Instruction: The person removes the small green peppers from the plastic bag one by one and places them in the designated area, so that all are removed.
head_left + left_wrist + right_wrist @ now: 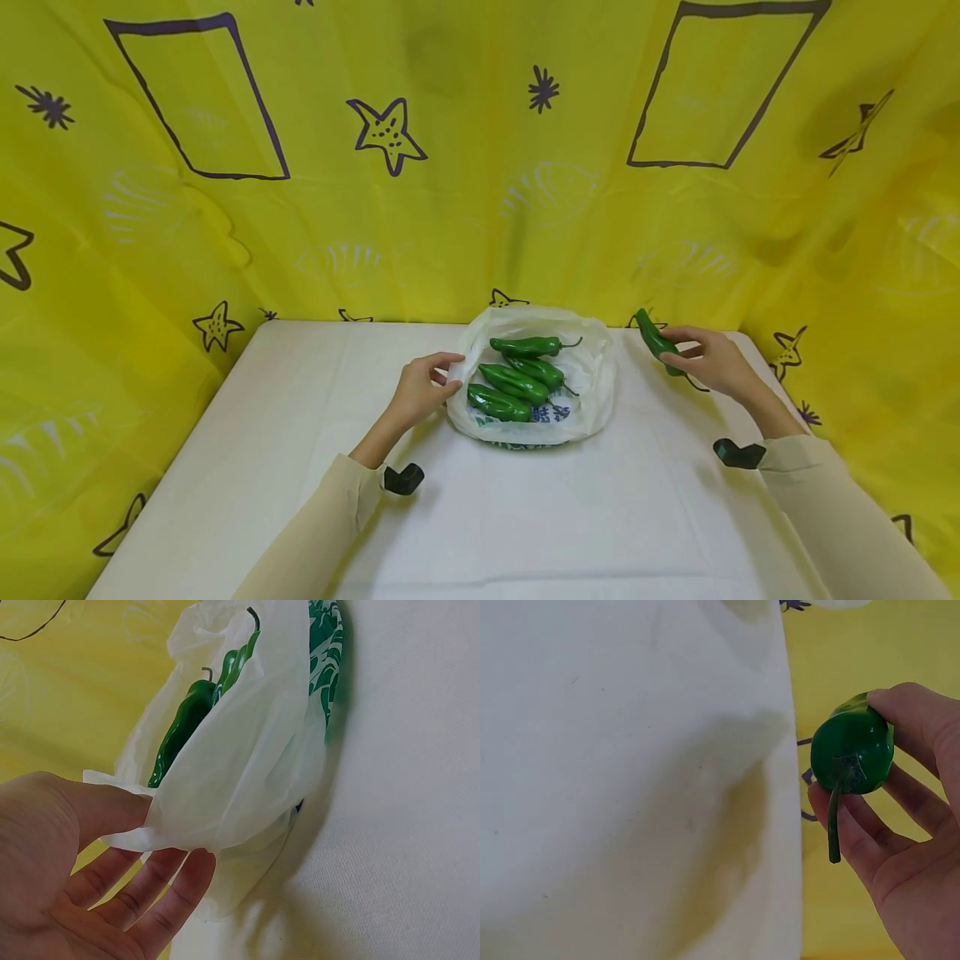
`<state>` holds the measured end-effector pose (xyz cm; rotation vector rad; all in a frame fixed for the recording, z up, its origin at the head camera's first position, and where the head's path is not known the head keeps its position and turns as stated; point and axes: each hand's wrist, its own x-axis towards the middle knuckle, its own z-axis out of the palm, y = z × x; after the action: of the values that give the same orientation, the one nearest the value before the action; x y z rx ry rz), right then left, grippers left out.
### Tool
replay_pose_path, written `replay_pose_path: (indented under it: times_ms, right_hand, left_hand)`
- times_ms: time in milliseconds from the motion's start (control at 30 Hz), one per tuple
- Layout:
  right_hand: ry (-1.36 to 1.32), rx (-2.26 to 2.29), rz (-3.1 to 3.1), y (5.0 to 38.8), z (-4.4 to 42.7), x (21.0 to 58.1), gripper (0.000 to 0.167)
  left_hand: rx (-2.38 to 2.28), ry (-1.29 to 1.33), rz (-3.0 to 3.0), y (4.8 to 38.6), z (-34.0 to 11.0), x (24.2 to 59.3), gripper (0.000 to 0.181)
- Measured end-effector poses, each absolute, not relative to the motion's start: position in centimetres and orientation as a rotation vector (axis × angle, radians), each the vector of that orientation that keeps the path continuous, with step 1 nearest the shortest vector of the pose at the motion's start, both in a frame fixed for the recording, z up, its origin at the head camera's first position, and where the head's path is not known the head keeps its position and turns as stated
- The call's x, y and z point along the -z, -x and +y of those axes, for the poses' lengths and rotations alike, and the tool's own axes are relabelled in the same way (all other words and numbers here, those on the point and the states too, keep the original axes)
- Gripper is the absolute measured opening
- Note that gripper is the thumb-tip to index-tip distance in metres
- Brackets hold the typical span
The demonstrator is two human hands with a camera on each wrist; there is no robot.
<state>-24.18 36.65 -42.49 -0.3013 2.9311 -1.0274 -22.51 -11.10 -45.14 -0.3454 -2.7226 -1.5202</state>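
Observation:
A white plastic bag [592,429] with green and blue print lies wide-mouthed on the table, and several green peppers [517,383] with curved stems are inside it. At the bag's left rim, my left hand [423,387] pinches the plastic between thumb and fingers; the left wrist view shows the thumb [112,814] over the edge and the fingers beneath. Off to the right of the bag, my right hand [708,358] holds one green pepper [656,340] above the table. In the right wrist view that pepper [853,750] points its stem at the camera.
A white cloth [600,517] covers the table. Yellow curtains [465,217] printed with dark stars, fish and frames hang behind and along both sides, close to the table's back edge. Dark devices [403,479] are strapped at both wrists.

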Motion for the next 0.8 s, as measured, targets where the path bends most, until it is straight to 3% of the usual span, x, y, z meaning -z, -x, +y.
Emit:
replay_pose_path:
  times_ms: [800]
  right_hand:
    - [0.099, 0.992, 2.884, 24.2, 37.8, 45.6, 0.054]
  left_hand:
    - [1.54, 0.327, -2.726, 22.5, -11.0, 45.1, 0.041]
